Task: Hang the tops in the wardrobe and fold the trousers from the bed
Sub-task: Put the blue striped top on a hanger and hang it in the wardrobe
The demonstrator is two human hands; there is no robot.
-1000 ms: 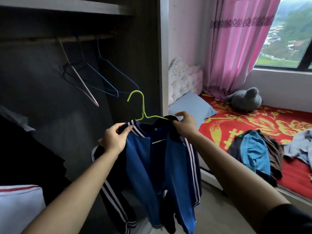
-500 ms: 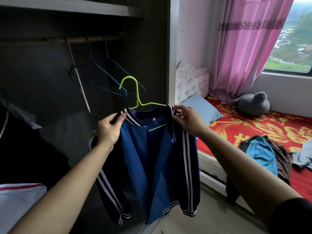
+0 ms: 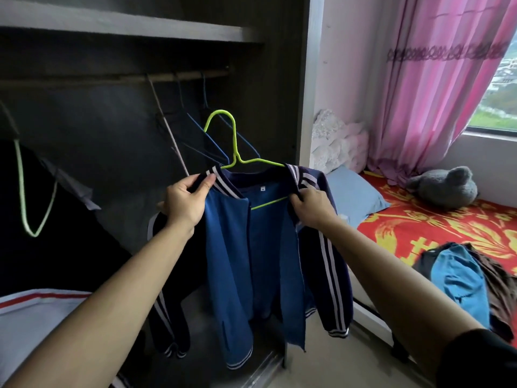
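A navy jacket (image 3: 251,261) with white sleeve stripes and a blue lining hangs open on a lime-green wire hanger (image 3: 234,152). My left hand (image 3: 186,203) pinches its left collar edge and my right hand (image 3: 312,207) grips the right collar edge, holding it up in front of the open dark wardrobe (image 3: 112,130). The hanger's hook sits below the wooden rail (image 3: 117,79) and is not on it. A heap of clothes (image 3: 464,278), blue and brown, lies on the red and yellow bed (image 3: 436,233) to the right.
Several empty wire hangers (image 3: 207,135) dangle from the rail just behind the green hook. A dark garment on another green hanger (image 3: 30,197) fills the wardrobe's left. A white and red item (image 3: 36,312) lies low left. Blue pillow (image 3: 354,197), grey plush toy (image 3: 442,189), pink curtain (image 3: 436,88).
The jacket has been raised and spread wider on the hanger. My right hand moved from the shoulder to the collar edge, and the view has turned left toward the wardrobe.
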